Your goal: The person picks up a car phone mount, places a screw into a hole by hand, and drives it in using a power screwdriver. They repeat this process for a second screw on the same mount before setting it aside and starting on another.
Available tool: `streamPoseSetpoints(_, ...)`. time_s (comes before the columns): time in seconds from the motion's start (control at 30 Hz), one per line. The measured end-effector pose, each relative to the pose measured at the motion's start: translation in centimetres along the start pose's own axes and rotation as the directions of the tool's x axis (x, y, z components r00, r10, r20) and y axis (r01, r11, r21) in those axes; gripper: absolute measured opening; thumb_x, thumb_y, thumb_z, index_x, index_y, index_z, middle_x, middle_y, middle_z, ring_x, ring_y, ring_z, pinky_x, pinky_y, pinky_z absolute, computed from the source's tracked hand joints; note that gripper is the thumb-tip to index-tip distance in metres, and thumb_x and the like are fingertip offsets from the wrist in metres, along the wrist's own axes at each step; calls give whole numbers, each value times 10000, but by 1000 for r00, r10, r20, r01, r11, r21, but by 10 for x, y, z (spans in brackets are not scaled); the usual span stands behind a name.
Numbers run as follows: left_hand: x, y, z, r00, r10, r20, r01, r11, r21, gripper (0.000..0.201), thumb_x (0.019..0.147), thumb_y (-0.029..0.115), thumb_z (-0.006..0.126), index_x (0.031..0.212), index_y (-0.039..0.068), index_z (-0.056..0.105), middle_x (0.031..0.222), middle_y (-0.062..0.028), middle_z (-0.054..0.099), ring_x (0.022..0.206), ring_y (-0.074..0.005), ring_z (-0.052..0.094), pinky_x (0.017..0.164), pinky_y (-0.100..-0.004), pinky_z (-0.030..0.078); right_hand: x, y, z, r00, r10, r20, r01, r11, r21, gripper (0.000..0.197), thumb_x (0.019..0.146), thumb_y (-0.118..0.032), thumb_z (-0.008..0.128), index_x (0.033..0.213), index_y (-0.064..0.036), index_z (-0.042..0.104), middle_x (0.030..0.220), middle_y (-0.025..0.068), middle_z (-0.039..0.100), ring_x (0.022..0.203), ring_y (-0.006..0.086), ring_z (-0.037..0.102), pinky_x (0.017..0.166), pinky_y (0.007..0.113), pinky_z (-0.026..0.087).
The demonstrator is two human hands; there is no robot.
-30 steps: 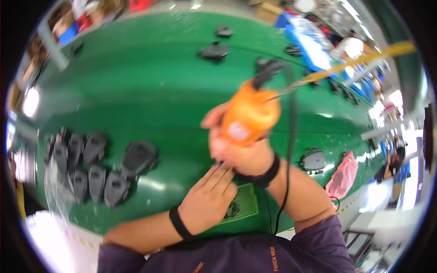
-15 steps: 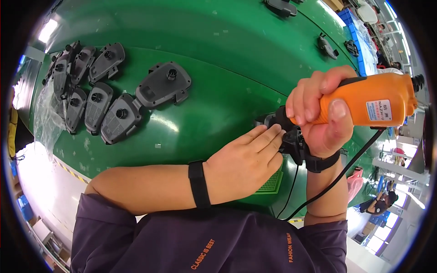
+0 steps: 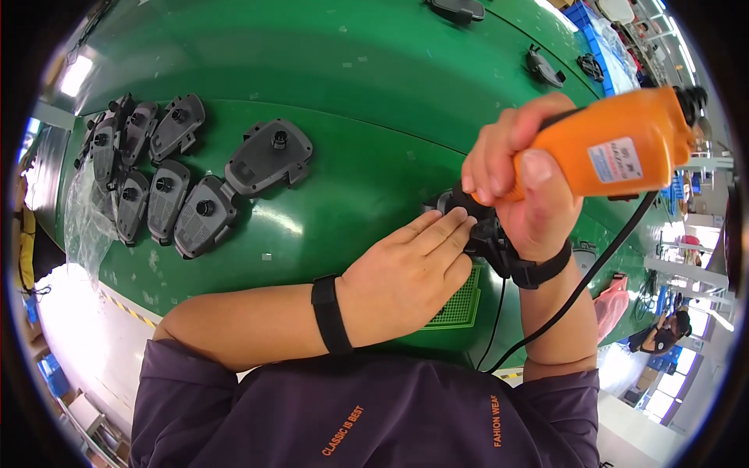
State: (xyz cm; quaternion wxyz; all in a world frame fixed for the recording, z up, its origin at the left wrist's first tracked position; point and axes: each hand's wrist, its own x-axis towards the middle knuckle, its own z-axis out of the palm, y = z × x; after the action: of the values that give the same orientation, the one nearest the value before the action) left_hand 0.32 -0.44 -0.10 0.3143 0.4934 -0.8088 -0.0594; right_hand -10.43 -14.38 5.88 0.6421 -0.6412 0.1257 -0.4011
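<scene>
My right hand (image 3: 527, 175) is wrapped round an orange corded electric screwdriver (image 3: 640, 144), its dark front end pointing left and down. Below that end is a dark plastic part (image 3: 485, 240), mostly covered by my hands. My left hand (image 3: 409, 273) lies over this part, with fingers stretched close together on it near the tool's front end; the thumb is hidden. The screwdriver's tip and the spot it meets cannot be seen. A green perforated tray (image 3: 462, 316) sits partly under my left hand.
At left, several dark grey housings with round black knobs (image 3: 204, 218) stand on the green table (image 3: 351, 86), beside clear plastic film (image 3: 82, 234). A black cord (image 3: 597, 273) hangs from the screwdriver. Black holders (image 3: 544, 69) and a blue crate (image 3: 597, 43) lie at the far right.
The screwdriver and both hands appear slightly further left in view, while the housings appear a little lower, as the view shifts. Both hands keep their grip and pose.
</scene>
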Motion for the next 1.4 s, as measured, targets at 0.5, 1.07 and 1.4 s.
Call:
streamPoseSetpoints(0.5, -3, 6, -14, 998, 61, 2, -61, 996, -72, 205, 805, 124, 708, 972, 33, 631, 1321, -185, 629, 1316, -349, 558, 1115, -471, 446, -96, -81, -17, 931, -331, -155, 344, 937, 61, 519, 917, -347, 754, 1250, -62, 475, 714, 48, 590, 565, 181, 573, 582, 367, 538)
streamPoseSetpoints(1.07, 44, -24, -9, 878, -348, 329, 418, 892, -172, 801, 739, 260, 874, 1379, -29, 488, 1297, -227, 565, 1194, -420, 542, 1028, -466, 450, -150, -45, -54, 907, -418, -48, 419, 893, 163, 654, 847, -468, 835, 1185, -48, 465, 703, 37, 607, 529, 182, 593, 534, 333, 546)
streamPoseSetpoints(1.4, 11, -13, -36, 938, -317, -137, 274, 924, -266, 754, 746, 304, 881, 1355, 3, 553, 1247, -184, 581, 1145, -372, 560, 1020, -446, 452, -157, -34, -57, 913, -388, -123, 394, 919, 26, 647, 844, -480, 834, 1169, -52, 474, 666, 11, 579, 518, 139, 563, 496, 275, 513)
